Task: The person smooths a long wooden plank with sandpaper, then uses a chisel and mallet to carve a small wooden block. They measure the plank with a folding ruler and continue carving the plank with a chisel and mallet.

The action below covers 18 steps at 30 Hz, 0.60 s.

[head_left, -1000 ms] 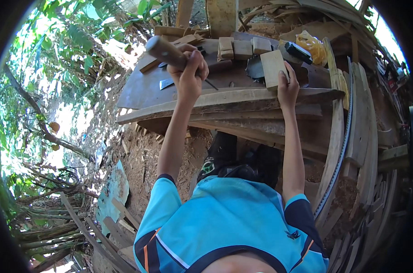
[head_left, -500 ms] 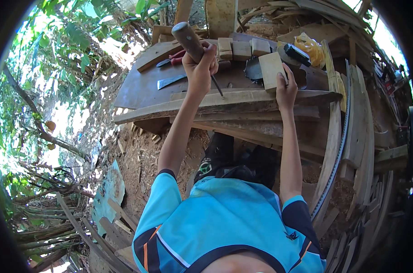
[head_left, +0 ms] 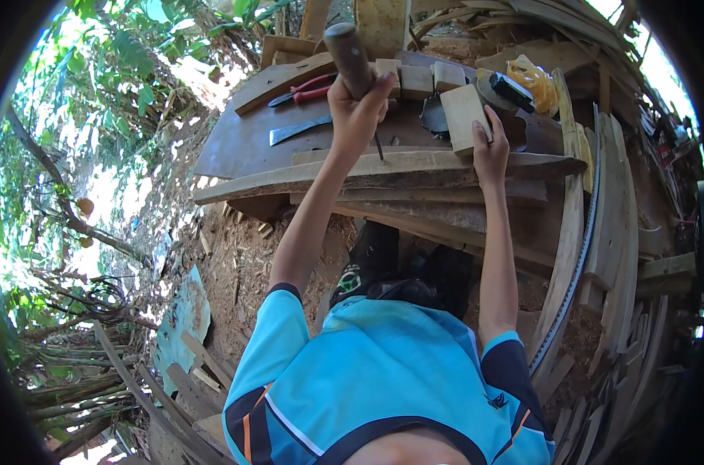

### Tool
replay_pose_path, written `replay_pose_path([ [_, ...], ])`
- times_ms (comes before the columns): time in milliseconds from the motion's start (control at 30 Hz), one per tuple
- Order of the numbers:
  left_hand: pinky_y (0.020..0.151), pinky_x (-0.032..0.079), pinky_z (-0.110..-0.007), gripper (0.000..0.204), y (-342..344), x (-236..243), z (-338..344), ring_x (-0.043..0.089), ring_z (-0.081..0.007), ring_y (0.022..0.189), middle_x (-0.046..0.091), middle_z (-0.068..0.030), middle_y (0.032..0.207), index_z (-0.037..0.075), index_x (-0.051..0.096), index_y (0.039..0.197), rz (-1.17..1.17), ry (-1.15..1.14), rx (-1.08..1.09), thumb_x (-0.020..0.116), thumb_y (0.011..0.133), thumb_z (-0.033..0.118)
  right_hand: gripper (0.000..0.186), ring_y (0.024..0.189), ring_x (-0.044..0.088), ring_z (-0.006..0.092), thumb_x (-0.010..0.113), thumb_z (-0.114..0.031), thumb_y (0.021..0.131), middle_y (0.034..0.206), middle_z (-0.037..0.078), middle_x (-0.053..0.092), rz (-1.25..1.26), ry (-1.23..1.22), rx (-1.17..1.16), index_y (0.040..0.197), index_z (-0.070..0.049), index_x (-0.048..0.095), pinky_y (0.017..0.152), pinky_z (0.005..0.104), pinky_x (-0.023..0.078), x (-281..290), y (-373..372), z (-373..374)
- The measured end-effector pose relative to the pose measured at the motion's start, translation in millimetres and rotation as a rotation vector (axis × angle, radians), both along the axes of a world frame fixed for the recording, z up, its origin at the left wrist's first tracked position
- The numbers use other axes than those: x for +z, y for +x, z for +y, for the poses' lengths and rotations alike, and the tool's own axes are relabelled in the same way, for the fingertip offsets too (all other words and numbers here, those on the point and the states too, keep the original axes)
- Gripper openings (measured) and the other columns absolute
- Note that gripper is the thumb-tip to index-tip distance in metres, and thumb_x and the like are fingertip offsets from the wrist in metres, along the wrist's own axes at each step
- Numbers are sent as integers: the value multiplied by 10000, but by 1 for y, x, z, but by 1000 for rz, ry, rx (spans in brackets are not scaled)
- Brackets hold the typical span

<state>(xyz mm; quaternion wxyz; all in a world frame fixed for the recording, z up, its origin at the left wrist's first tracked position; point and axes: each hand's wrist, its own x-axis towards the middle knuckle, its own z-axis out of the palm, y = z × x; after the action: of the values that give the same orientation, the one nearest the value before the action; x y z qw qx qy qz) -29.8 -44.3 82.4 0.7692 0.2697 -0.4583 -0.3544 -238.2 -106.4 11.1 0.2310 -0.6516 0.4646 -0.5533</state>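
My left hand [head_left: 357, 111] is wrapped round the thick round wooden handle of a chisel [head_left: 349, 60]. Its thin metal shaft points down, and the tip meets the upper face of a long curved wooden board [head_left: 321, 174] lying across the near part of the bench. My right hand [head_left: 490, 149] grips a pale rectangular wooden block [head_left: 462, 116] by its right side, above the right part of that board. Left of the chisel lie red-handled pliers [head_left: 305, 91] and a flat metal blade [head_left: 297, 130].
Small wooden blocks [head_left: 416, 81] stand in a row at the back of the brown bench top [head_left: 239, 151]. A yellow plastic bag [head_left: 533, 81] sits behind a dark object. A long toothed saw blade [head_left: 576, 267] and planks [head_left: 611, 209] lie along the right side.
My left hand has shifted a little right and tipped the chisel handle more upright, uncovering more of the pliers. The right hand and its block are almost still.
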Motion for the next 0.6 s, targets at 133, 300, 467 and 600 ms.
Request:
replay_pose_path([
  [133,361,243,-205,183,-3,-5,-8,352,-39,391,426,33,515,74,476,723,-143,-46,97,630,822,69,457,1078,550,229,576,-238,828,1138,169,589,16,22,259,1189,35,518,910,318,406,34,2,-1],
  [300,511,340,-191,210,1,-12,1,402,-17,566,465,59,591,38,473,703,-205,31,186,662,779,93,398,886,600,147,558,-283,852,996,85,640,168,-180,413,1150,-19,576,763,268,459,196,19,34],
  [467,541,365,-198,172,-11,-8,-5,417,-23,598,488,53,618,29,492,727,-207,-10,108,651,774,76,359,752,643,222,531,-209,862,894,169,643,630,-787,836,1156,-4,552,678,310,531,263,36,45],
  [600,548,365,-197,153,-8,-10,-4,414,-23,611,495,49,639,28,497,745,-215,-13,116,642,774,66,354,672,643,220,543,-227,857,870,173,646,515,-683,551,1129,-2,570,648,315,535,278,60,68],
])
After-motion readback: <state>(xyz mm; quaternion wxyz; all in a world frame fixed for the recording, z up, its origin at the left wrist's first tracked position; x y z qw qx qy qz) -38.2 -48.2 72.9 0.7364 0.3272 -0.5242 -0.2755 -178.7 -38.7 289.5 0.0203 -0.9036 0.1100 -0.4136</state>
